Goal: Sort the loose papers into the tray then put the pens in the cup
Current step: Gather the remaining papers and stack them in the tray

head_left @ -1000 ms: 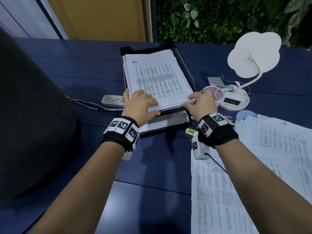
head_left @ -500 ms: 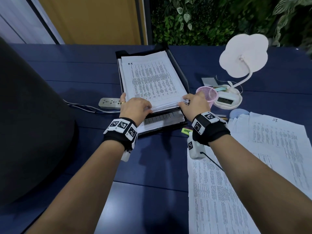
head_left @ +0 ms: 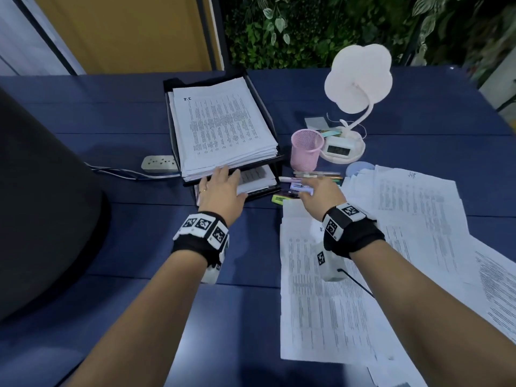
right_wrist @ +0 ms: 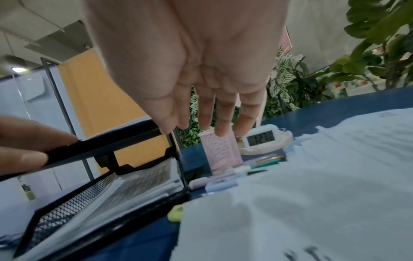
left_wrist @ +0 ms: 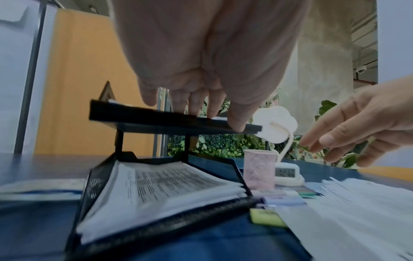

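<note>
The left hand (head_left: 222, 188) rests with straight fingers on the front lip of the tray (head_left: 275, 160), its grip spread and holding nothing; the left wrist view shows the fingertips (left_wrist: 236, 123) touching the upper tier's black front rail. The right hand (head_left: 321, 195) hangs over the near end of the pens (head_left: 315, 174), fingers straight and splayed, its grip also holding nothing; the right wrist view shows clear air between its fingers and the things below.

The tray stands toward the far middle of the bench (head_left: 139, 247), a thick stack of papers (head_left: 223, 127) on its top tier and a thinner one below. More loose sheets (head_left: 391, 233) are spread over the right side of the bench, running to its near edge. The pens lie flat between the tray and those sheets, just in front of the pink mesh cup (head_left: 305, 149), which stands upright just right of the tray.

The paper-sorting step looks unfinished, since many sheets lie outside the tray. The next move likely calls for the right hand to gather a sheaf from the right side, or else to drop and pinch a pen; I cannot tell which is meant.
</note>
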